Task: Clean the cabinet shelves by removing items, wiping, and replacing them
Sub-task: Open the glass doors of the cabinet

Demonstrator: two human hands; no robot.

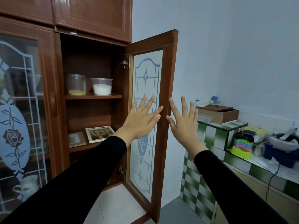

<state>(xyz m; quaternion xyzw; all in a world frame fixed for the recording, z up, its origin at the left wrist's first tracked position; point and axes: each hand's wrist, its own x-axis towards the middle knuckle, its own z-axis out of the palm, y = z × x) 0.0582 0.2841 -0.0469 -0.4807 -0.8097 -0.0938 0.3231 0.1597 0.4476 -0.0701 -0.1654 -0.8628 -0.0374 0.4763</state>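
Your black sleeves (80, 183) reach forward to both hands, held flat with fingers spread and grasping nothing: the left hand (139, 122) is in front of the frosted, blue-patterned pane of the open cabinet door (166, 78), the right hand (184, 125) just beside that door's outer edge. Inside the reddish-brown cabinet (58, 110), the upper shelf (93, 96) carries a clear jar (76, 84) with yellow contents and a tub (102, 86) of white powder. Two framed pictures (99, 134) lie on the shelf below.

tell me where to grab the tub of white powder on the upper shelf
Probably grip the clear tub round its wall just under the top rim, reaching in from the open front. It widens upward, so the rim stops slipping; the jar crowds its left.
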